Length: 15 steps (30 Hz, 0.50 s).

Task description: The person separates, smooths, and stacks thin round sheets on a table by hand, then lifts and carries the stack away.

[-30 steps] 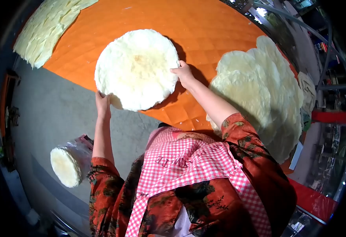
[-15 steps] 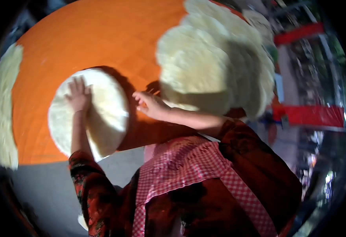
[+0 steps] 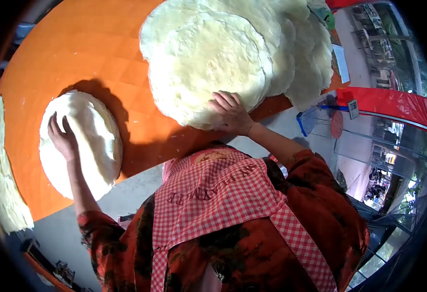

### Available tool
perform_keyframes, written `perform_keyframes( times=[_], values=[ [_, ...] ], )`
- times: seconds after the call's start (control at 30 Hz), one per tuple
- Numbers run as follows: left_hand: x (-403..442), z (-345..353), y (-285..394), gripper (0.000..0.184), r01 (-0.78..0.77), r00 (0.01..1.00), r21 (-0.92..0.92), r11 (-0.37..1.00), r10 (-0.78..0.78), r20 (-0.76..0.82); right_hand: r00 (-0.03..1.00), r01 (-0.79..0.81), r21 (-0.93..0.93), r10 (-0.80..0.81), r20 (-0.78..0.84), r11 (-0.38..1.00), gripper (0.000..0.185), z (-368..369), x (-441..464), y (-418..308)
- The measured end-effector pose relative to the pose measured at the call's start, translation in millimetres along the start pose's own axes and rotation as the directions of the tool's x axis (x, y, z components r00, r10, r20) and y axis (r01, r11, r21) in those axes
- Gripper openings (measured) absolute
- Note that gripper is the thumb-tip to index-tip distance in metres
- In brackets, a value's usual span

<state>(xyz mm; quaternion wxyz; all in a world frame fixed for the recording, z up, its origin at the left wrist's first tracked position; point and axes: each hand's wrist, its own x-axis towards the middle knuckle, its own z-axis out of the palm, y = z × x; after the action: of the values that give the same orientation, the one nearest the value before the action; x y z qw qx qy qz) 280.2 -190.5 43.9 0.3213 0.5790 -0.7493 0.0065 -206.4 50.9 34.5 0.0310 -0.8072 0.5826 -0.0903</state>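
Note:
A short stack of thin, pale round flatbreads [image 3: 89, 160] lies near the table's left front edge. My left hand [image 3: 63, 138] rests on top of it, fingers apart and laid on the surface. To the right, a wide pile of overlapping flatbreads [image 3: 184, 73] has a ragged-edged round on top. My right hand [image 3: 231, 114] touches this pile at its near edge. Its fingers lie on the top sheet and point away from me; the thumb is partly hidden at the rim.
An orange cover [image 3: 92, 44] spreads over the table. More pale sheets [image 3: 4, 170] hang at the far left edge. On the right are a blue-edged clear bin [image 3: 307, 124], a red round object [image 3: 336, 124] and a red band [image 3: 393, 102].
My right hand has moved from the gap between the stacks onto the near edge of the right pile. The left hand stays on its stack. The view has shifted.

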Motion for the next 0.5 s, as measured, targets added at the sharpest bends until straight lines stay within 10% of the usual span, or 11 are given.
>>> perform_keyframes(
  times=[0.07, 0.13, 0.17, 0.2, 0.37, 0.5],
  values=[
    [-34, -11, 80, 0.023, 0.308, 0.951, -0.381, 0.872, -0.275, 0.140, 0.998, 0.038, -0.001, -0.038, -0.057, 0.999, 0.068, -3, -6, 7],
    [-94, 9, 152, 0.020, 0.617, 0.787, -0.682, 0.392, -0.289, 0.545, 0.993, 0.083, 0.011, -0.082, -0.089, 0.996, 0.068, 0, -15, 19],
    [-110, 7, 205, 0.021, 0.590, 0.793, -0.574, 0.568, -0.274, 0.544, 0.988, 0.105, 0.012, -0.103, -0.115, 0.994, 0.068, 1, -16, 24],
    [-137, 20, 246, 0.017, 0.797, 0.603, -0.568, 0.206, -0.332, 0.726, 0.979, 0.106, 0.028, -0.100, -0.175, 0.994, 0.065, 2, -18, 26],
    [-182, 60, 340, 0.027, 0.798, 0.455, -0.559, -0.227, -0.382, 0.804, 0.993, 0.112, 0.271, -0.114, -0.008, 0.956, 0.062, 13, -34, 43],
    [-176, 70, 362, 0.029, 0.760, 0.472, -0.581, -0.291, -0.368, 0.801, 0.988, 0.157, 0.463, -0.136, -0.079, 0.872, 0.053, 17, -32, 57]
  ],
)
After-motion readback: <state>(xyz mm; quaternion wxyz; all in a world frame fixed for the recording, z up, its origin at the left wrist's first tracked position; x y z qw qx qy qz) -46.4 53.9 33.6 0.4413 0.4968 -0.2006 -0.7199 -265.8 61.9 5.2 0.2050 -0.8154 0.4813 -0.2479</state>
